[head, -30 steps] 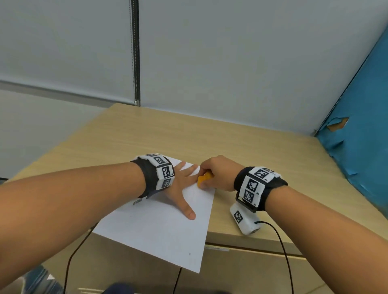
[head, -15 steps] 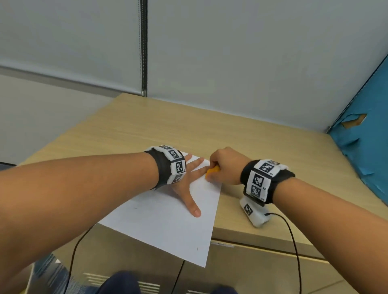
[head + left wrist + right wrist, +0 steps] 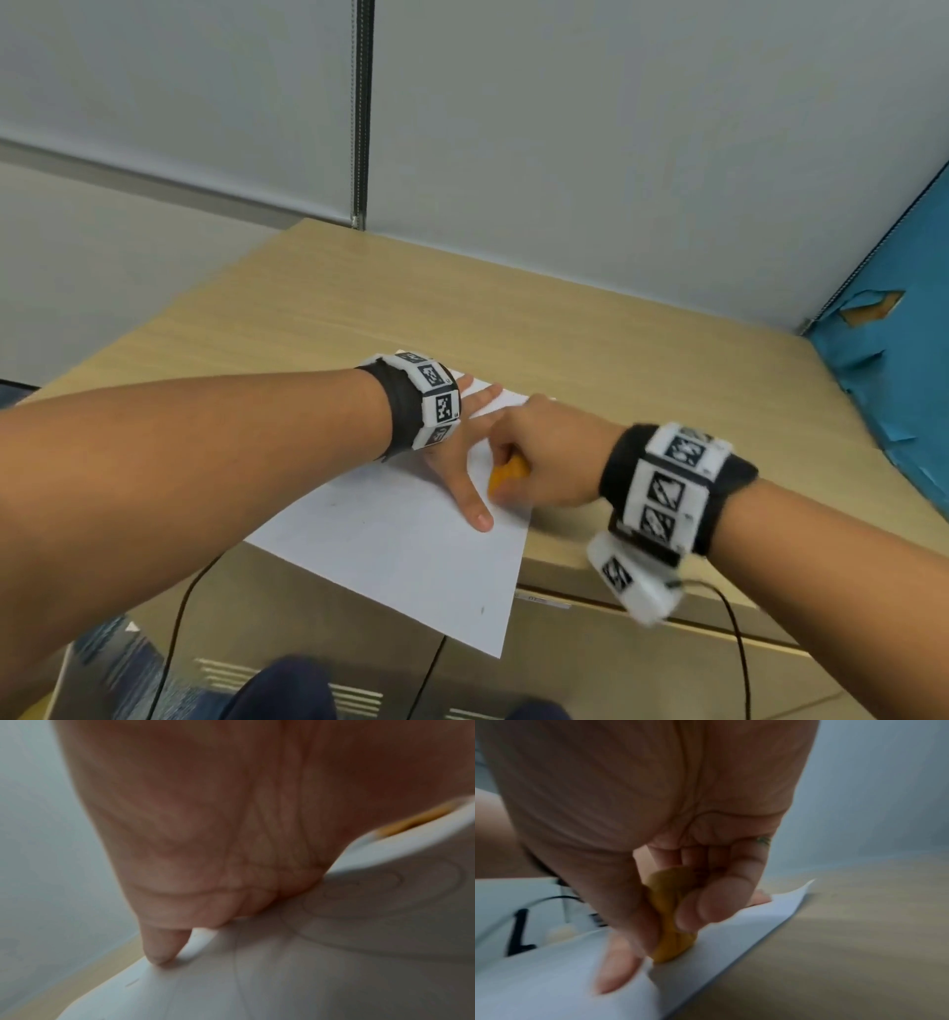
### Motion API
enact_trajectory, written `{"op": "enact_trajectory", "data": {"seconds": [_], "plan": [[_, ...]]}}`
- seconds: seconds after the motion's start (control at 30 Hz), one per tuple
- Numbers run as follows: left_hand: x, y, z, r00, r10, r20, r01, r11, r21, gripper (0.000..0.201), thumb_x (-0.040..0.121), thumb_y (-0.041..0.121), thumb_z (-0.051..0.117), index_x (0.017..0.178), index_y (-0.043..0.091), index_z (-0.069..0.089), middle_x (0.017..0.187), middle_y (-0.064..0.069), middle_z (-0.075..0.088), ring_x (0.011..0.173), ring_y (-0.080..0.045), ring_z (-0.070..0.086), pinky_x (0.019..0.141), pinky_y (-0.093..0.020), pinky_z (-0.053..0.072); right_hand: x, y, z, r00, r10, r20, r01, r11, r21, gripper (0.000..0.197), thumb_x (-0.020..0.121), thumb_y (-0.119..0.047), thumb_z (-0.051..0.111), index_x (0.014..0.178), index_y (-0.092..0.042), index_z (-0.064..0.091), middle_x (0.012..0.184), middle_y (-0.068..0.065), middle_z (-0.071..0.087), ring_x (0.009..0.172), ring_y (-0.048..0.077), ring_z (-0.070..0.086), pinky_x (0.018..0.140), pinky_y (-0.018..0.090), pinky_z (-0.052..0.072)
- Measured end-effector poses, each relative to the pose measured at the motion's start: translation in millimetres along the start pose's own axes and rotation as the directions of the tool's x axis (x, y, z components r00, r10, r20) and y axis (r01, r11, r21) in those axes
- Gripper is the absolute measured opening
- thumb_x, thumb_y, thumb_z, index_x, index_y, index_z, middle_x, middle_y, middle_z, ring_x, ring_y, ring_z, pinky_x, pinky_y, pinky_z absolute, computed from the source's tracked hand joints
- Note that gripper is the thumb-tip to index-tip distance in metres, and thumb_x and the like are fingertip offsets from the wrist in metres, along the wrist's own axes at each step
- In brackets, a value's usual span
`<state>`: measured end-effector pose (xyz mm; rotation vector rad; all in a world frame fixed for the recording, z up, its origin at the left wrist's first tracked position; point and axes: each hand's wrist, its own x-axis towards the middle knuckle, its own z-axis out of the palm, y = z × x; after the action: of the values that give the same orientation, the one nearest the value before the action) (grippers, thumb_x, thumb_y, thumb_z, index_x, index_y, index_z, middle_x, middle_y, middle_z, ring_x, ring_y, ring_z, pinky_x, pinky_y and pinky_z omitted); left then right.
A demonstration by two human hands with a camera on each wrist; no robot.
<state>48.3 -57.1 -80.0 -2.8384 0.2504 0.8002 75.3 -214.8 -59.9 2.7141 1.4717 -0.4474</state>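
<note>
A white sheet of paper (image 3: pixel 411 555) lies on the wooden table (image 3: pixel 616 349), its near corner hanging over the front edge. My left hand (image 3: pixel 462 452) lies flat on the sheet with fingers spread and the thumb stretched toward me, pressing it down. In the left wrist view faint pencil curves show on the paper (image 3: pixel 359 923). My right hand (image 3: pixel 539 457) grips a small orange eraser-like block (image 3: pixel 508 473) just right of the left thumb. In the right wrist view thumb and fingers pinch the orange block (image 3: pixel 672 912), its lower end touching the paper (image 3: pixel 731 923).
A grey partition wall (image 3: pixel 616 154) runs behind the table. A blue torn-covered surface (image 3: pixel 898 370) stands at the right. Black cables (image 3: pixel 174 642) hang below the front edge, over cabinet fronts. The table's far half holds bare wood.
My right hand with the orange block has slid toward me along the paper's right side, from near the left fingertips to beside the left thumb. The left hand stays flat on the sheet.
</note>
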Motion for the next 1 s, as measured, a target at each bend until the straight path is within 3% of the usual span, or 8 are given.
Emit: {"op": "enact_trajectory", "data": {"seconds": [0.1, 0.23, 0.4, 0.5, 0.57, 0.7, 0.87, 1.0], "plan": [[4, -1, 3, 1.000, 0.001, 0.004, -0.001, 1.000, -0.016, 0.134, 0.048, 0.096, 0.057, 0.148, 0.048, -0.019, 0.156, 0.001, -0.038, 0.145, -0.035, -0.030, 0.115, -0.066, -0.002, -3, -3, -5, 0.997, -0.045, 0.058, 0.044, 0.999, 0.023, 0.019, 0.081, -0.039, 0.078, 0.080, -0.028, 0.062, 0.075, -0.013, 0.060, 0.068, 0.006, 0.055, 0.060, 0.023, 0.042], [11, -3, 9, 1.000, -0.006, -0.017, 0.005, 0.999, -0.035, 0.144, 0.043, 0.097, 0.057, 0.142, 0.044, -0.034, 0.156, 0.003, -0.038, 0.144, -0.035, -0.030, 0.115, -0.066, -0.002, 14, 26, -17, 0.986, 0.143, -0.083, -0.139, 0.989, 0.056, 0.023, 0.081, -0.035, 0.079, 0.088, -0.015, 0.071, 0.073, -0.006, 0.062, 0.069, 0.018, 0.061, 0.065, 0.031, 0.052], [9, -3, 4, 1.000, 0.012, 0.015, -0.012, 1.000, -0.005, 0.138, 0.030, 0.102, 0.049, 0.146, 0.057, -0.011, 0.156, -0.001, -0.038, 0.142, -0.037, -0.034, 0.114, -0.066, -0.003, 2, -3, -2, 0.995, -0.032, 0.093, 0.024, 0.995, 0.092, 0.022, 0.079, -0.037, 0.082, 0.086, -0.020, 0.071, 0.073, -0.010, 0.064, 0.064, 0.009, 0.060, 0.058, 0.021, 0.047], [7, -2, 5, 1.000, 0.011, -0.025, -0.012, 0.999, -0.037, 0.140, 0.046, 0.095, 0.059, 0.144, 0.049, -0.029, 0.156, 0.002, -0.037, 0.145, -0.035, -0.029, 0.115, -0.066, -0.004, 15, 21, -17, 0.992, 0.124, -0.028, -0.122, 0.990, 0.066, 0.025, 0.078, -0.037, 0.082, 0.091, -0.018, 0.074, 0.081, -0.003, 0.070, 0.074, 0.019, 0.068, 0.066, 0.033, 0.058], [6, -2, 6, 1.000, -0.001, -0.027, 0.001, 1.000, -0.027, 0.141, 0.047, 0.095, 0.060, 0.142, 0.047, -0.033, 0.156, 0.003, -0.038, 0.145, -0.034, -0.029, 0.114, -0.067, -0.003, 18, 24, -14, 0.985, 0.143, -0.095, -0.140, 0.989, 0.037, 0.024, 0.078, -0.036, 0.080, 0.090, -0.016, 0.073, 0.083, 0.000, 0.070, 0.076, 0.021, 0.067, 0.070, 0.037, 0.059], [5, -3, 3, 1.000, -0.015, 0.012, 0.015, 1.000, -0.019, 0.138, 0.042, 0.097, 0.057, 0.144, 0.052, -0.025, 0.155, 0.002, -0.039, 0.144, -0.033, -0.031, 0.114, -0.067, -0.002, 6, 3, -7, 0.991, 0.010, 0.131, -0.032, 0.985, 0.168, 0.019, 0.080, -0.032, 0.082, 0.087, -0.020, 0.070, 0.063, -0.007, 0.067, 0.052, 0.009, 0.065, 0.055, 0.026, 0.055], [6, -2, 6, 1.000, 0.000, -0.026, -0.001, 0.999, -0.033, 0.143, 0.043, 0.097, 0.058, 0.141, 0.048, -0.035, 0.155, 0.005, -0.039, 0.145, -0.033, -0.029, 0.112, -0.069, -0.007, 24, 25, -22, 0.978, 0.195, -0.078, -0.182, 0.973, 0.143, 0.019, 0.080, -0.030, 0.081, 0.082, -0.015, 0.070, 0.068, 0.004, 0.074, 0.055, 0.018, 0.071, 0.057, 0.029, 0.057], [10, -3, 6, 1.000, 0.014, -0.006, -0.014, 1.000, -0.004, 0.134, 0.035, 0.101, 0.052, 0.146, 0.058, -0.009, 0.158, 0.002, -0.035, 0.144, -0.032, -0.032, 0.113, -0.068, -0.004, 6, -5, -11, 0.989, 0.053, 0.135, -0.069, 0.990, 0.122, 0.020, 0.080, -0.031, 0.081, 0.087, -0.017, 0.070, 0.069, 0.000, 0.073, 0.055, 0.011, 0.068, 0.059, 0.029, 0.059]]}}
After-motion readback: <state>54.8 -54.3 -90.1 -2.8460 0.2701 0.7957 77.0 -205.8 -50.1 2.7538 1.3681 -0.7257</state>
